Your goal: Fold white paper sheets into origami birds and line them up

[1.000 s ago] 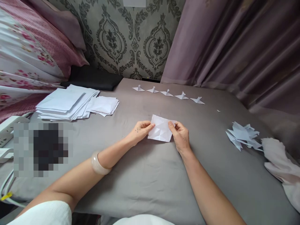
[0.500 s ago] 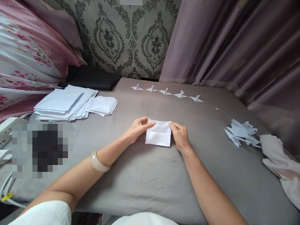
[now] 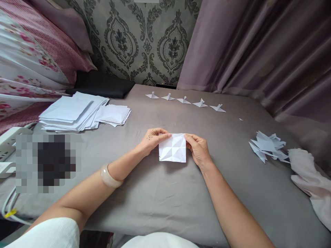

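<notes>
Between my two hands is a small white square of paper [image 3: 172,150], held up off the grey cloth, with crossing and diagonal creases. My left hand [image 3: 156,139] pinches its upper left edge, thumb in front and fingers behind. At the upper right corner my right hand [image 3: 198,147] pinches the sheet between thumb and curled fingers. A row of several folded paper cranes [image 3: 184,100] stands farther back on the cloth. More folded white paper pieces [image 3: 269,144] lie heaped at the right.
A stack of larger white sheets [image 3: 64,110] and a smaller paper pile [image 3: 113,114] lie at the left. Behind them rests a black folded item [image 3: 103,84]. A power strip [image 3: 10,141] sits at the left edge. Pale pink cloth [image 3: 307,172] lies at right, near purple curtains [image 3: 245,44].
The paper has tilted and now shows its creases more fully, shifting slightly left. Both hands keep their pinch on it.
</notes>
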Demonstrator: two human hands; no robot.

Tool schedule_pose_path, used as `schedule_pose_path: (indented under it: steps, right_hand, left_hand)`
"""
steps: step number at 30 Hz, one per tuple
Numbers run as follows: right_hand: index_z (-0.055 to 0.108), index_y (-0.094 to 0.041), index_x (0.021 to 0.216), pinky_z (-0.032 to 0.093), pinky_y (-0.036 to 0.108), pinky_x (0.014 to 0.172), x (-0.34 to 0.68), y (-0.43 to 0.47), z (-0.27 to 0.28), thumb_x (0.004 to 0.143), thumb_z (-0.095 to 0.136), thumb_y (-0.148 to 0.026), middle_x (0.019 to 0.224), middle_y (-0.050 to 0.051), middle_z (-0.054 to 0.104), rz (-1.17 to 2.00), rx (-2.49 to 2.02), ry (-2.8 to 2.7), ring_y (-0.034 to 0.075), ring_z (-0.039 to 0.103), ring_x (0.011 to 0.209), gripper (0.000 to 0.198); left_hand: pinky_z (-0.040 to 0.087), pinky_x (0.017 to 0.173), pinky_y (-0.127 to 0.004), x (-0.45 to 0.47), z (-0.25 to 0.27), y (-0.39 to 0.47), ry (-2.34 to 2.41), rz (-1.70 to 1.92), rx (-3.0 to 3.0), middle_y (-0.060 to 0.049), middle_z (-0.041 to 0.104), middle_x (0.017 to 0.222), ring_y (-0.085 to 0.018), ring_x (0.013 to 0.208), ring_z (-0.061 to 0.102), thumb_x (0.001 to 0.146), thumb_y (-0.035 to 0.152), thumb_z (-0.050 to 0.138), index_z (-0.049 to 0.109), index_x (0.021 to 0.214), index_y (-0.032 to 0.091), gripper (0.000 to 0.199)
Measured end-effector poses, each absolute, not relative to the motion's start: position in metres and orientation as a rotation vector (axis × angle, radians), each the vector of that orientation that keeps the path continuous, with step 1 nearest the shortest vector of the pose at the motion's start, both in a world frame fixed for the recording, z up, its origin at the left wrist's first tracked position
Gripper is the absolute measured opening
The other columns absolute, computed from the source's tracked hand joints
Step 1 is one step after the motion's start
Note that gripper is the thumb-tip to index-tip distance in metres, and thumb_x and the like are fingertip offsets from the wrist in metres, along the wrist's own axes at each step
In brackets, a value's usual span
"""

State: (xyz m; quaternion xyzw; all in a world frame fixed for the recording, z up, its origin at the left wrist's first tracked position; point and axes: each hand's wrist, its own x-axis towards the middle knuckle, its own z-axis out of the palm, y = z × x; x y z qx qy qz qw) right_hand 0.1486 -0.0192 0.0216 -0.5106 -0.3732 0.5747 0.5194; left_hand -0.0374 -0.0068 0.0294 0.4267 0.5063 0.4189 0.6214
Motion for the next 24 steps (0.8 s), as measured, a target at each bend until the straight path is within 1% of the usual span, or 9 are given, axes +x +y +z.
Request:
schedule_pose_path:
  steps: [3, 5, 8, 12, 16, 19, 20, 22, 24]
  right_hand:
    - [0.072, -0.017, 0.071, 0.048, 0.027, 0.061, 0.151, -0.017, 0.020, 0.064, 0.072, -0.036, 0.065, 0.000, 0.067, 1.345, -1.244, -0.898, 0.013, 0.058, 0.060, 0.020]
    - [0.071, -0.017, 0.070, 0.046, 0.026, 0.058, 0.154, -0.016, 0.018, 0.064, 0.070, -0.035, 0.064, 0.000, 0.067, 1.281, -1.313, -0.945, 0.014, 0.057, 0.059, 0.019]
    - [0.071, -0.016, 0.070, 0.045, 0.027, 0.058, 0.161, -0.015, 0.015, 0.066, 0.065, -0.034, 0.065, 0.002, 0.068, 1.070, -1.486, -1.122, 0.015, 0.058, 0.061, 0.019]
    - [0.073, -0.019, 0.072, 0.047, 0.031, 0.068, 0.169, -0.017, 0.013, 0.069, 0.060, -0.036, 0.071, 0.003, 0.071, 0.813, -1.681, -1.361, 0.019, 0.063, 0.071, 0.021]
    - [0.072, -0.019, 0.075, 0.048, 0.034, 0.074, 0.172, -0.017, 0.014, 0.073, 0.056, -0.035, 0.077, 0.005, 0.071, 0.739, -1.705, -1.485, 0.020, 0.063, 0.071, 0.023]
    - [0.072, -0.018, 0.093, 0.050, 0.034, 0.074, 0.176, -0.018, 0.017, 0.074, 0.052, -0.028, 0.091, 0.007, 0.068, 0.606, -1.652, -1.576, 0.017, 0.061, 0.069, 0.029]
    - [0.070, -0.019, 0.098, 0.050, 0.034, 0.073, 0.177, -0.019, 0.019, 0.074, 0.051, -0.025, 0.097, 0.008, 0.066, 0.567, -1.612, -1.619, 0.017, 0.061, 0.072, 0.032]
    - [0.068, -0.022, 0.106, 0.050, 0.033, 0.077, 0.178, -0.024, 0.026, 0.074, 0.051, -0.022, 0.110, 0.008, 0.061, 0.556, -1.502, -1.757, 0.019, 0.061, 0.088, 0.036]
    - [0.064, -0.027, 0.113, 0.047, 0.036, 0.089, 0.177, -0.032, 0.034, 0.076, 0.056, -0.026, 0.121, 0.006, 0.056, 0.604, -1.387, -1.970, 0.022, 0.053, 0.111, 0.038]
  left_hand:
    - [0.040, 0.058, -0.023, -0.038, 0.027, -0.006, 1.127, 0.956, 1.018, -0.002, 0.066, 0.072, -0.012, 0.062, 0.056, 0.066, 0.040, 0.077, 0.069, 0.079, 0.015, 0.029]
    - [0.042, 0.061, -0.024, -0.039, 0.024, -0.006, 1.096, 0.949, 1.073, -0.003, 0.067, 0.077, -0.013, 0.066, 0.058, 0.071, 0.039, 0.072, 0.069, 0.092, 0.016, 0.031]
    - [0.044, 0.065, -0.024, -0.042, 0.018, -0.004, 1.104, 0.915, 1.171, -0.003, 0.067, 0.080, -0.013, 0.069, 0.059, 0.077, 0.035, 0.066, 0.062, 0.109, 0.018, 0.037]
    - [0.047, 0.070, -0.027, -0.044, 0.009, -0.002, 1.102, 0.907, 1.243, -0.006, 0.069, 0.089, -0.015, 0.073, 0.061, 0.076, 0.031, 0.065, 0.056, 0.111, 0.017, 0.039]
    - [0.048, 0.071, -0.028, -0.045, 0.005, 0.000, 1.066, 0.928, 1.279, -0.007, 0.070, 0.093, -0.016, 0.075, 0.062, 0.076, 0.029, 0.062, 0.054, 0.112, 0.017, 0.038]
    - [0.048, 0.071, -0.028, -0.044, 0.004, 0.002, 1.078, 0.947, 1.280, -0.007, 0.069, 0.092, -0.015, 0.075, 0.061, 0.075, 0.026, 0.060, 0.054, 0.111, 0.016, 0.037]
    - [0.047, 0.071, -0.028, -0.044, 0.004, 0.002, 1.084, 0.958, 1.278, -0.007, 0.069, 0.092, -0.015, 0.075, 0.061, 0.075, 0.025, 0.060, 0.054, 0.111, 0.016, 0.037]
    - [0.046, 0.070, -0.027, -0.045, 0.004, 0.004, 1.097, 0.986, 1.273, -0.006, 0.068, 0.090, -0.014, 0.074, 0.060, 0.076, 0.024, 0.058, 0.055, 0.110, 0.015, 0.035]
    - [0.045, 0.068, -0.025, -0.047, 0.005, 0.006, 1.108, 1.008, 1.270, -0.005, 0.067, 0.088, -0.013, 0.073, 0.059, 0.076, 0.023, 0.057, 0.056, 0.109, 0.015, 0.035]
